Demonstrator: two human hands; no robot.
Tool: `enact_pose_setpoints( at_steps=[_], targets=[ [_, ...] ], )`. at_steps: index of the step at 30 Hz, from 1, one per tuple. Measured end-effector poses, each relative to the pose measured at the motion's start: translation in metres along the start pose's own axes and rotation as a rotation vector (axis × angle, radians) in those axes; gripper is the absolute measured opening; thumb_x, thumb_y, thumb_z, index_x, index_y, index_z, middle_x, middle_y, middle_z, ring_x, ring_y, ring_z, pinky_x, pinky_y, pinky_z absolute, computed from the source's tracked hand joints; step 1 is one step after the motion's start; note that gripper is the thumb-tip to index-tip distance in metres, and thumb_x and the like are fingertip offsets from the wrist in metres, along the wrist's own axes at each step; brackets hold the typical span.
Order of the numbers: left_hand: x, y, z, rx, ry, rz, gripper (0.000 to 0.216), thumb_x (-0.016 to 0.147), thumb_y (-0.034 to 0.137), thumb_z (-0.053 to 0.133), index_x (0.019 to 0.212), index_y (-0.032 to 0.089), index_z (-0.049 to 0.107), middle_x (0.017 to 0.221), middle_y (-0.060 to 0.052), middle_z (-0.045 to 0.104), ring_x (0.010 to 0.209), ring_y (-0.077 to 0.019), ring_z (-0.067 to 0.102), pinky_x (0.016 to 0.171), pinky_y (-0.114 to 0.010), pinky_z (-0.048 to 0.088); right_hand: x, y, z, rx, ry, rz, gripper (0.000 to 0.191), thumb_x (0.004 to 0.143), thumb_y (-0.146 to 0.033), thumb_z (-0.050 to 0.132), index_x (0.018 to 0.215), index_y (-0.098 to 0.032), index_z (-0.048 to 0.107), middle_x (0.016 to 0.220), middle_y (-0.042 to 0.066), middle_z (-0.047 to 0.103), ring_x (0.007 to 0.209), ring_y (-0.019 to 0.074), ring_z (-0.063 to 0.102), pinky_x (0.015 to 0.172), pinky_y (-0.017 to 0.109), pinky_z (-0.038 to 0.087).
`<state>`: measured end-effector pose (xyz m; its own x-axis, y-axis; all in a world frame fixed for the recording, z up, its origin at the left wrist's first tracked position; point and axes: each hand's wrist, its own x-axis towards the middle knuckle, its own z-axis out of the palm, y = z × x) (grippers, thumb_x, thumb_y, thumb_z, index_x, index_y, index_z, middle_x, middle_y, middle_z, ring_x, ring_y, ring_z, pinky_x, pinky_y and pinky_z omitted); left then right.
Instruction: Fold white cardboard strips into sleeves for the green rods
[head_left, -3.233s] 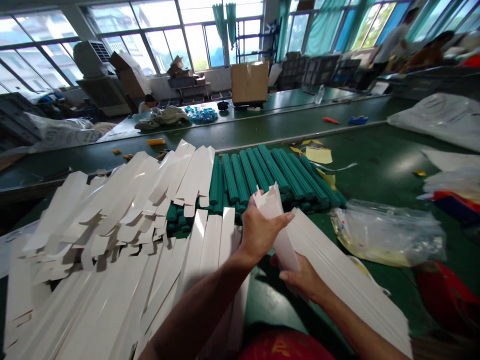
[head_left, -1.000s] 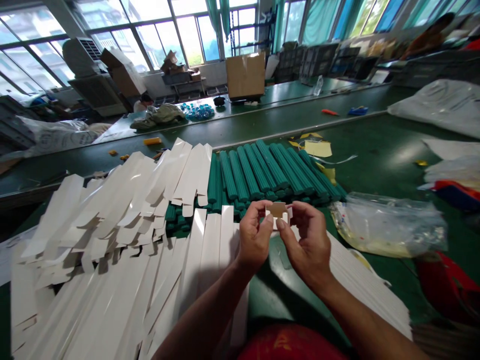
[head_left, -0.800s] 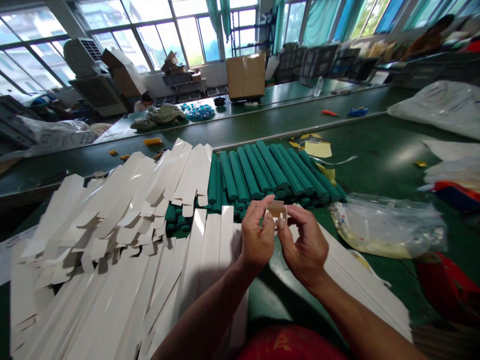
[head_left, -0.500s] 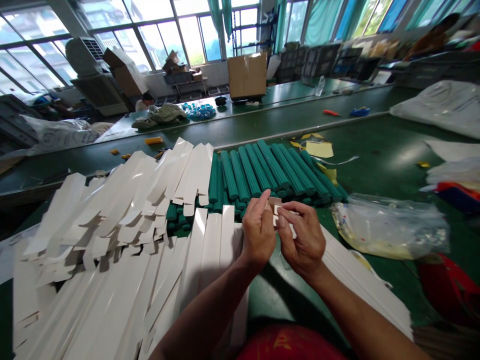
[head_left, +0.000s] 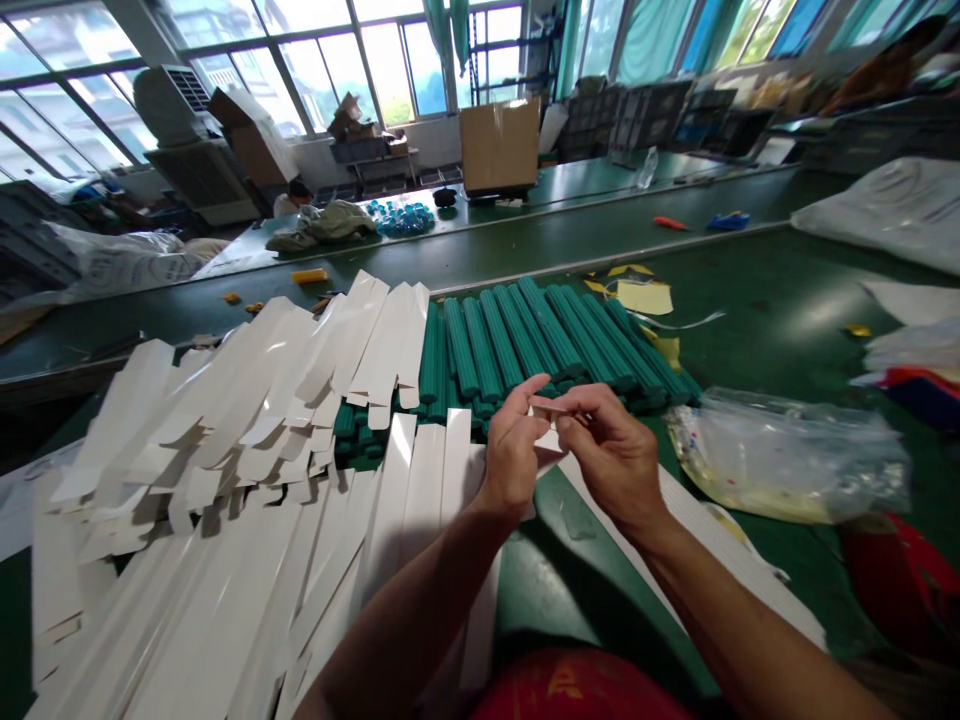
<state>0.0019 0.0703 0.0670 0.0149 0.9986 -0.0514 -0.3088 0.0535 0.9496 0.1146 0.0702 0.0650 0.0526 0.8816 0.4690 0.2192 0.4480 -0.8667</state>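
White card carton [head_left: 548, 457] held in two bare hands over a green desk [head_left: 574, 605], near the centre of the view; much of it is hidden by the hands. The fingers of the left hand [head_left: 514, 455] are closed along its side, gripping it, while the fingers of the right hand [head_left: 615, 455] pinch a flap at its upper end. Just beyond the hands lies a pile of ribbed green rods [head_left: 517, 345]. On the left, many flat white cartons [head_left: 217, 440] overlap in a broad heap, a few lying over the rods. A stack of white card [head_left: 712, 520] lies partly under the right forearm, with a clear plastic bag [head_left: 795, 455] just beside it
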Motion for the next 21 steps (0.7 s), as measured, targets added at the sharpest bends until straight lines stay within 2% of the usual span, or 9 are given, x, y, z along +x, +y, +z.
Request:
enact_pose_setpoints(
  at_steps=[3,5,7,9,10,12,15,18,21],
  targets=[
    [0.003,-0.001,0.005,-0.008,0.112,0.008,0.028,0.072,0.018,0.049,0.095,0.016,0.064,0.082,-0.002,0.064,0.07,-0.0134,0.06,0.058,-0.021,0.046,0.001,-0.001,-0.002,-0.068,-0.005,-0.15,0.015,0.083,-0.01,0.058,0.085,-0.021,0.068,0.088,0.002,0.057,0.084,0.0143,0.057,0.07,0.027,0.046],
    [0.002,-0.006,0.007,0.017,0.207,0.048,0.018,0.078,0.022,0.047,0.09,0.017,0.06,0.078,-0.001,0.061,0.067,-0.0128,0.058,0.056,-0.021,0.045,0.003,0.0,-0.004,-0.079,-0.067,-0.204,0.016,0.084,-0.012,0.058,0.09,-0.021,0.069,0.09,0.003,0.058,0.085,0.0152,0.058,0.073,0.029,0.047],
    [0.0,-0.015,0.006,0.032,0.268,0.118,0.022,0.09,0.032,0.042,0.095,0.017,0.057,0.082,-0.002,0.061,0.071,-0.0143,0.06,0.06,-0.024,0.048,0.006,0.0,-0.009,-0.1,-0.134,-0.221,0.013,0.087,-0.016,0.058,0.091,-0.02,0.069,0.091,0.004,0.059,0.087,0.0162,0.058,0.075,0.031,0.047],
    [-0.003,-0.026,0.001,0.072,0.243,0.246,0.036,0.096,0.046,0.036,0.106,0.017,0.055,0.093,-0.006,0.063,0.08,-0.017,0.063,0.069,-0.029,0.052,0.011,0.0,-0.014,-0.142,-0.187,-0.203,0.01,0.089,-0.021,0.06,0.089,-0.02,0.07,0.09,0.005,0.059,0.086,0.0166,0.058,0.074,0.03,0.048],
    [-0.004,-0.031,-0.002,0.113,0.196,0.328,0.042,0.095,0.052,0.039,0.115,0.017,0.052,0.099,-0.008,0.063,0.086,-0.0186,0.063,0.073,-0.031,0.053,0.014,-0.001,-0.017,-0.16,-0.224,-0.186,0.009,0.089,-0.022,0.061,0.088,-0.02,0.07,0.09,0.005,0.059,0.086,0.0166,0.058,0.072,0.03,0.048],
    [-0.006,-0.041,-0.009,0.23,0.093,0.481,0.064,0.085,0.059,0.056,0.131,0.017,0.041,0.111,-0.012,0.06,0.096,-0.022,0.064,0.08,-0.035,0.055,0.023,-0.005,-0.024,-0.173,-0.341,-0.157,0.01,0.088,-0.025,0.062,0.092,-0.021,0.071,0.09,0.005,0.059,0.084,0.0159,0.058,0.069,0.028,0.048],
    [-0.006,-0.049,-0.014,0.411,0.048,0.585,0.093,0.071,0.047,0.078,0.142,0.019,0.025,0.118,-0.012,0.058,0.103,-0.0246,0.064,0.089,-0.04,0.054,0.04,-0.012,-0.034,-0.155,-0.59,-0.146,0.017,0.087,-0.025,0.063,0.101,-0.022,0.072,0.088,0.003,0.059,0.081,0.014,0.057,0.069,0.025,0.047],
    [-0.008,-0.051,-0.012,0.521,0.097,0.622,0.094,0.071,0.03,0.077,0.144,0.022,0.02,0.118,-0.011,0.057,0.108,-0.0246,0.063,0.092,-0.041,0.055,0.059,-0.021,-0.04,-0.163,-0.835,-0.135,0.017,0.085,-0.022,0.063,0.1,-0.022,0.071,0.084,0.001,0.058,0.079,0.0126,0.055,0.067,0.023,0.045],
    [-0.009,-0.05,-0.009,0.557,0.12,0.636,0.092,0.072,0.024,0.075,0.145,0.021,0.019,0.119,-0.012,0.055,0.109,-0.0257,0.062,0.087,-0.04,0.057,0.071,-0.026,-0.039,-0.132,-0.985,-0.019,0.016,0.082,-0.02,0.062,0.097,-0.019,0.067,0.082,-0.001,0.057,0.07,0.0102,0.052,0.059,0.02,0.041]
  ],
)
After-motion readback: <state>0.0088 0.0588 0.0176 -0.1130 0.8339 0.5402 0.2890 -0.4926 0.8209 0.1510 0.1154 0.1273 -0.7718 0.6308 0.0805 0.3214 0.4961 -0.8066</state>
